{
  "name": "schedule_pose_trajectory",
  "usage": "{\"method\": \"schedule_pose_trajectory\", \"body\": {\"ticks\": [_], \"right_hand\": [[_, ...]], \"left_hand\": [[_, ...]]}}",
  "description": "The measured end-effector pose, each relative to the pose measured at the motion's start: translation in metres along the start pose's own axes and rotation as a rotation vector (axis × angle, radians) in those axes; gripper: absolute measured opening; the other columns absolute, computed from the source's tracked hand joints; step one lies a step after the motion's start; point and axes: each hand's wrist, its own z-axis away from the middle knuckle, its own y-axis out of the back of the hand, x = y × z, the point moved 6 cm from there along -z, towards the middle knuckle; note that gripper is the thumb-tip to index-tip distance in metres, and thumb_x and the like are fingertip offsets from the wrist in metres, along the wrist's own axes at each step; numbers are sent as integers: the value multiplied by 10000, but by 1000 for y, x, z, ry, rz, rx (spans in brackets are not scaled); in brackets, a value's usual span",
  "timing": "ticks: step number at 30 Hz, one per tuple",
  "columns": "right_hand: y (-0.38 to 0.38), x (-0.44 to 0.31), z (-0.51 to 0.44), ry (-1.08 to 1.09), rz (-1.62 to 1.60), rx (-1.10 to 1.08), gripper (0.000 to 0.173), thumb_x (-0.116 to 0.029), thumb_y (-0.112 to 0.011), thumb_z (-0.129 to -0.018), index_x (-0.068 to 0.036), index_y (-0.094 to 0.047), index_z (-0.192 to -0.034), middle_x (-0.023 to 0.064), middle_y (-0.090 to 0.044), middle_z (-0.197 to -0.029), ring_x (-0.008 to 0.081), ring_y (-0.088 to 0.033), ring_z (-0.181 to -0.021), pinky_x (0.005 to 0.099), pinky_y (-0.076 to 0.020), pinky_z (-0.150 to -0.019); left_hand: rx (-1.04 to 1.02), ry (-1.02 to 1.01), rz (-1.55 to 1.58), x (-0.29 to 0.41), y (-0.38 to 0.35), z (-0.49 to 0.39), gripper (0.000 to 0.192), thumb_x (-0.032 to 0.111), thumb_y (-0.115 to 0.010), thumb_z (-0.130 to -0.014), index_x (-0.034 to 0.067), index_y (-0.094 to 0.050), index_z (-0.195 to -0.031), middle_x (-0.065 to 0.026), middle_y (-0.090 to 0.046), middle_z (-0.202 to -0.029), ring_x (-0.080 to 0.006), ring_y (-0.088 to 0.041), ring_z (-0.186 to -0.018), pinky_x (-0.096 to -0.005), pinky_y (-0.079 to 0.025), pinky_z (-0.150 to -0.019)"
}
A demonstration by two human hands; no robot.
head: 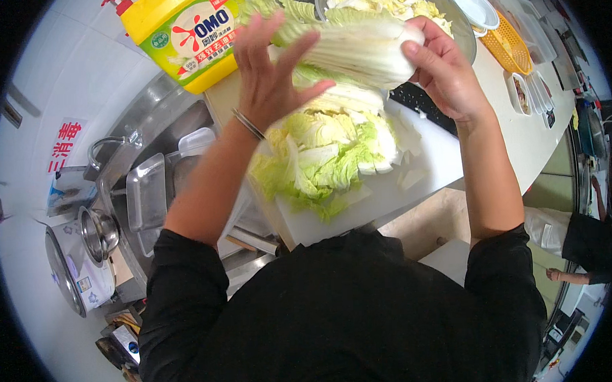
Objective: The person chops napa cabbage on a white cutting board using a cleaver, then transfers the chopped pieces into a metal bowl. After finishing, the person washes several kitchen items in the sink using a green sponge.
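My right hand point(446, 80) grips the white stem end of a napa cabbage piece point(362, 52), lifted over the cutting board. Beside its leafy end, my left hand point(271, 73) is spread with fingers apart, blurred and apparently holding nothing. Below both hands, cut napa cabbage point(330, 155) lies heaped on a white cutting board point(433, 146), with loose leaf pieces toward the near edge. A dark flat object point(419, 103) with white bits on it lies partly under my right hand; I cannot tell what it is. Behind, a large metal bowl point(464, 29) holds chopped cabbage.
A yellow OMO detergent jug point(194, 38) stands at the back left. Left of the board, a steel sink point(182, 119) contains clear plastic containers point(147, 194). A yellow plastic basket point(508, 45) and small white containers point(522, 95) sit at right. Another person point(586, 242) stands far right.
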Motion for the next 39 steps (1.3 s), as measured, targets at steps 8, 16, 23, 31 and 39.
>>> {"method": "schedule_pose_trajectory", "body": {"ticks": [8, 16, 23, 31, 39], "right_hand": [[39, 107, 32, -467, 63, 529, 275, -201, -535, -873, -12, -506, -1071, 122, -584, -940, 197, -613, -754, 283, -532, -627], [98, 114, 162, -377, 695, 407, 463, -301, -615, -815, -18, -479, -1154, 133, -523, -1127, 214, -505, -1029, 341, -448, -845], [88, 151, 132, -179, 595, 294, 543, -397, -511, -857, -61, -410, -1271, 153, -413, -1277, 295, -334, -1222, 396, -243, -1028], [20, 160, 106, -401, 801, 176, 1013, -518, -754, -562, -98, -281, -1353, 282, -279, -1321, 407, -230, -1249, 474, -220, -1033], [-8, 181, 106, -201, 363, 151, 911, -290, -851, -501, -98, -411, -1275, 171, -422, -1216, 304, -407, -1160, 373, -340, -977]], "left_hand": [[-1187, 93, 274, -40, -107, 24, 778, 315, -761, -612, 122, -420, -1283, -147, -526, -1144, -286, -508, -1045, -368, -377, -916], [-1547, 202, 671, -34, -157, 65, 877, 237, -772, -529, 92, -364, -1292, -159, -503, -1200, -278, -491, -1103, -340, -372, -946], [-677, 439, 527, -47, -50, 51, 947, 395, -780, -572, 82, -312, -1334, -165, -414, -1303, -307, -394, -1202, -409, -306, -993], [-560, 1127, 241, 50, 0, 176, 1279, 530, -800, -455, 43, -76, -1391, -287, -170, -1358, -417, -224, -1254, -466, -209, -1037], [-503, 1035, 379, 50, -40, 161, 1083, 480, -808, -486, 43, -282, -1326, -262, -250, -1324, -407, -237, -1251, -457, -225, -1029]]}}
